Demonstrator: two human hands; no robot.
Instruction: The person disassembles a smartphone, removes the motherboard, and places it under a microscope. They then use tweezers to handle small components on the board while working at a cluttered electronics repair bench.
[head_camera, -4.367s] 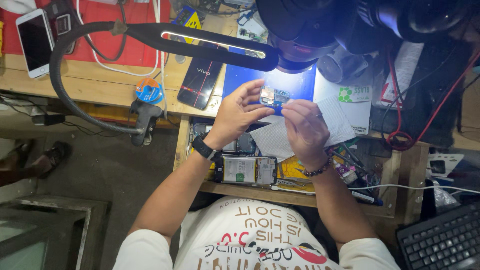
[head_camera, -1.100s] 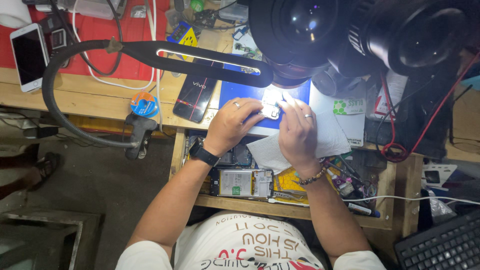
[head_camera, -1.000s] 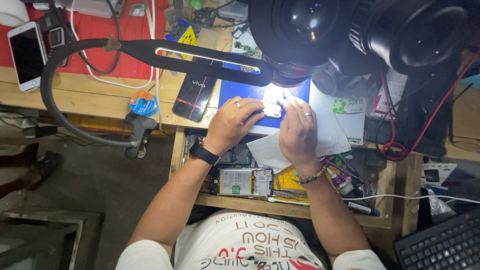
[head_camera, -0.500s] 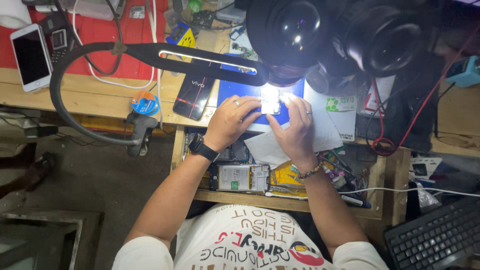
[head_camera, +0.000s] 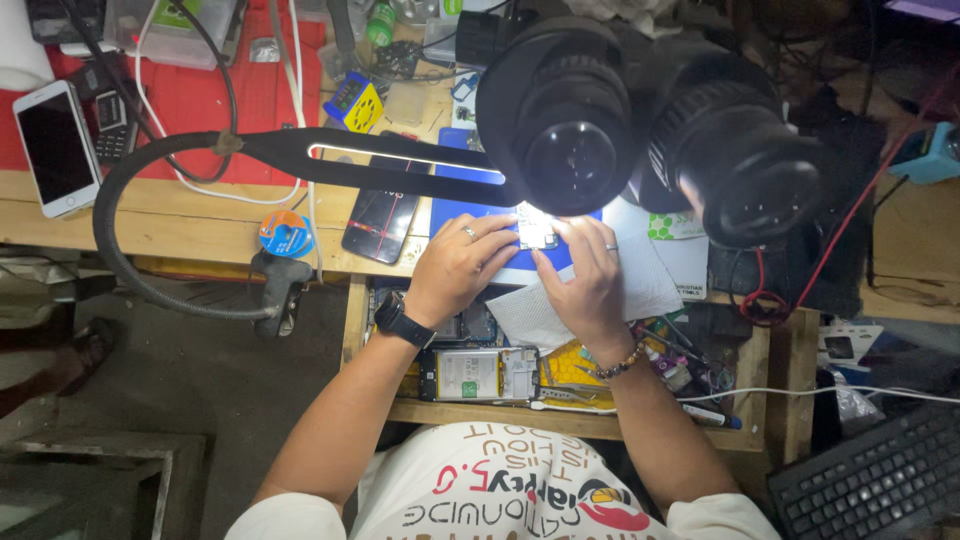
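Note:
My left hand (head_camera: 458, 266) and my right hand (head_camera: 584, 279) meet over a small, brightly lit circuit board (head_camera: 535, 229) that rests on a blue mat (head_camera: 470, 214) under the microscope's black eyepieces (head_camera: 650, 130). The fingertips of both hands pinch the board's edges. My left wrist wears a black watch, my right a bead bracelet. A white tissue (head_camera: 540, 308) lies under my right hand.
A black gooseneck lamp (head_camera: 330, 160) arches over the bench at left. A dark phone (head_camera: 378, 220) lies beside the mat, a white phone (head_camera: 58, 148) at far left. An opened phone (head_camera: 478, 374) lies in the drawer. A keyboard (head_camera: 870, 480) sits bottom right.
My hands have lowered the board from mid-air onto the blue mat under the microscope, and my head has moved closer to the eyepieces.

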